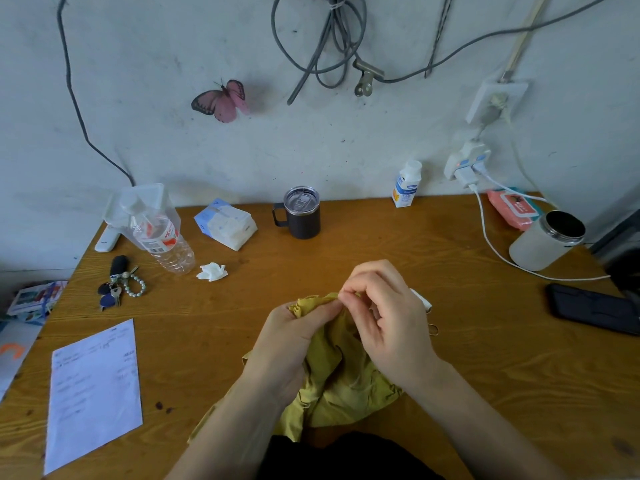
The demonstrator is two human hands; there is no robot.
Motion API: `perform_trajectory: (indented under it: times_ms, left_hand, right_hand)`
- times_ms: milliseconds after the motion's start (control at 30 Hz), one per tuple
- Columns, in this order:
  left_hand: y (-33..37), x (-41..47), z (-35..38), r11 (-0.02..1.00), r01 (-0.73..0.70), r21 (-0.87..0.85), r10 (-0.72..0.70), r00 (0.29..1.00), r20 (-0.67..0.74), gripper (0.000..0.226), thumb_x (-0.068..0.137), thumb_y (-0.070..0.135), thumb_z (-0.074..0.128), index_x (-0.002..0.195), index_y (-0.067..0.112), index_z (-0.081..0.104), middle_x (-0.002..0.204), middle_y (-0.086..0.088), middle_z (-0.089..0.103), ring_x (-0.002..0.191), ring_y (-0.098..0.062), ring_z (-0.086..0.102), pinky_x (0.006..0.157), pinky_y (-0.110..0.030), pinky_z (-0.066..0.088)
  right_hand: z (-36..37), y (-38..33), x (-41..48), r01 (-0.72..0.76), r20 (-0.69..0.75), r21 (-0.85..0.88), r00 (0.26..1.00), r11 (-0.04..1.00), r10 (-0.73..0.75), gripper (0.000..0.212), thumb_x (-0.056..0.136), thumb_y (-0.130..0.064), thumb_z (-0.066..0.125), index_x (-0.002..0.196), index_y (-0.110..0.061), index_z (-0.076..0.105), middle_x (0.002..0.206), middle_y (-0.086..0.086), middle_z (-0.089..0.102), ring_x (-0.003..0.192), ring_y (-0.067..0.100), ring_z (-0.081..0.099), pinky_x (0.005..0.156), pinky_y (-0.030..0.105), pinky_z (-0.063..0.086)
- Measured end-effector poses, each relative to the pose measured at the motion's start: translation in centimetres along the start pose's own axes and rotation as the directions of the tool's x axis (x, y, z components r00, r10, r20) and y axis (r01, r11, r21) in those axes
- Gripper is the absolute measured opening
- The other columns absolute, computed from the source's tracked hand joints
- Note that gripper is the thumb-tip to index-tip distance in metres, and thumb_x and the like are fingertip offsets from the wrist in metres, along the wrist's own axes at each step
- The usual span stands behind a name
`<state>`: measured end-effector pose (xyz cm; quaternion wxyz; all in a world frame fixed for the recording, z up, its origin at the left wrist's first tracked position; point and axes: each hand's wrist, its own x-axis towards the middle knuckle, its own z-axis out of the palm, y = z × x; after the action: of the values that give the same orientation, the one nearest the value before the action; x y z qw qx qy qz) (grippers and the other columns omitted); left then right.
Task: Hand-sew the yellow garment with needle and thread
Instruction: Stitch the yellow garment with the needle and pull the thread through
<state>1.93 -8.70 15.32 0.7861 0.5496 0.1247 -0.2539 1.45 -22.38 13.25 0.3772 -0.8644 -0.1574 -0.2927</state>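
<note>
The yellow garment [346,382] is bunched at the near middle of the wooden desk [450,271], its top raised between both hands; the left hand [287,341] grips the cloth from the left, fingers curled; the right hand [388,317] arches above, its fingertips pressed together, pinching the upper edge.

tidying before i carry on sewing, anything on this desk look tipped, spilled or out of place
The water bottle looks tipped over at the back left of the desk, its neck under a tilted clear box. A crumpled tissue lies beside it, and two dark spots mark the wood by the paper sheet.
</note>
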Motion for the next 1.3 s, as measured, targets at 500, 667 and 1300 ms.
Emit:
perform_trajectory:
  times_ms: [500, 667, 1300]
  left_hand:
    - [-0.9, 1.0, -0.2, 0.981, 0.049, 0.186, -0.015, 0.984, -0.177, 0.027, 0.086, 0.008, 0.066, 0.072, -0.015, 0.063, 0.067, -0.018, 0.063, 0.058, -0.024, 0.062, 0.054, -0.026, 0.054]
    - [-1.5, 0.7, -1.3, 0.991, 0.133, 0.033, -0.124, 0.971, -0.205, 0.027, 0.088, 0.009, 0.063, 0.066, 0.001, 0.076, 0.077, -0.021, 0.075, 0.071, -0.031, 0.074, 0.06, -0.032, 0.058]
    - [1.1, 1.4, -5.6, 0.977, -0.16, -0.139, 0.08, 0.885, -0.458, 0.015, 0.089, 0.012, 0.064, 0.079, 0.003, 0.069, 0.069, -0.01, 0.075, 0.063, -0.022, 0.074, 0.048, -0.027, 0.056]
  right_hand:
    - [1.5, -0.2, -0.5, 0.101, -0.139, 0.002, 0.985, 0.995, -0.1, 0.021, 0.091, -0.005, 0.044, 0.079, -0.001, 0.061, 0.083, 0.01, 0.061, 0.075, 0.016, 0.052, 0.061, 0.029, 0.046]
    - [-0.7, -0.8, 2.3, -0.377, 0.081, 0.683, 0.89, 0.626, 0.449, 0.014, 0.095, -0.014, 0.044, 0.083, -0.013, 0.051, 0.072, 0.0, 0.063, 0.048, 0.007, 0.045, 0.043, 0.017, 0.035]
    - [-7.7, 8.6, -0.6, -0.282, 0.194, 0.952, 0.246, -0.121, 0.95, 0.022, 0.098, -0.018, 0.041, 0.079, -0.015, 0.051, 0.052, -0.008, 0.041, 0.042, 0.004, 0.035, 0.039, 0.015, 0.033]
